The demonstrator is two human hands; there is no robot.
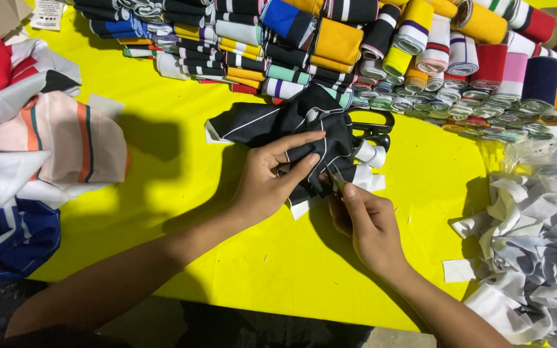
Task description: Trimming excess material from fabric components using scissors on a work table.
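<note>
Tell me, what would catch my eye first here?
The bright yellow table stands out, with rolls of striped trim heaped along its far edge. At the middle, the left hand presses black cloth while the right hand works a small tool at its edge. White scraps pile up at the right.

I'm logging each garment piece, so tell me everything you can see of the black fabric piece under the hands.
The black fabric piece looks like soft knit cloth with thin white stripe lines and white trim at its edges. It lies crumpled and folded on the yellow table, just below the rolled ribbing. The left hand presses it flat with spread fingers; the right hand works at its lower edge with a small tool. Black scissors lie at its right side.
</note>
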